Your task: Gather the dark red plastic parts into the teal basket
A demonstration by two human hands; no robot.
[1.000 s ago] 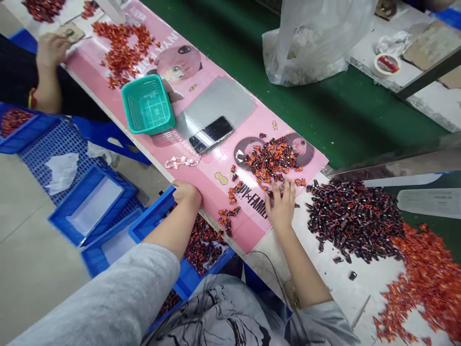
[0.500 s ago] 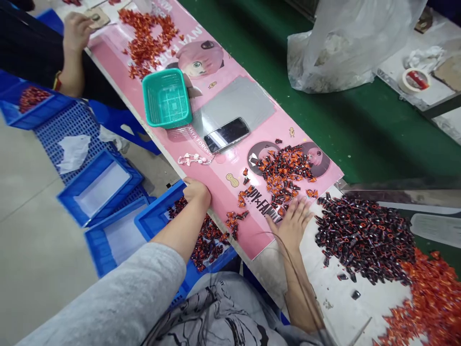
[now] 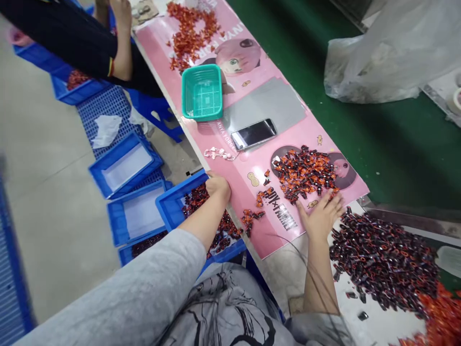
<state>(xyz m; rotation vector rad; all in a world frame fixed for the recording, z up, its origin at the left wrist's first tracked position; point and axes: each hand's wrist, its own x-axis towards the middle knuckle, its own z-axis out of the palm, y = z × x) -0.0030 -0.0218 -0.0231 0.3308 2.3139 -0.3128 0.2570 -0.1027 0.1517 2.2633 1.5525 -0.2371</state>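
My right hand (image 3: pixel 320 215) lies flat and open on the pink printed mat (image 3: pixel 252 158), fingers spread beside a pile of small orange-and-black parts (image 3: pixel 306 170). A large heap of dark parts (image 3: pixel 382 254) lies just right of that hand. My left hand (image 3: pixel 218 184) rests curled over the near edge of the table, above a blue bin (image 3: pixel 201 221) holding more of the parts; I cannot see anything in it. Small clusters of the parts (image 3: pixel 252 217) sit between my hands.
A teal basket (image 3: pixel 201 92), a phone (image 3: pixel 254 134) and a bead bracelet (image 3: pixel 219 154) lie on the mat. Another person's arm (image 3: pixel 120 43) reaches the far end by an orange pile (image 3: pixel 190 33). Blue bins (image 3: pixel 126 166) stand on the floor; a plastic bag (image 3: pixel 392 53) lies on green cloth.
My right hand has slid rightward along the mat's near edge toward the dark heap, fingers spreading. The view has shifted left. My left hand stays at the table edge.
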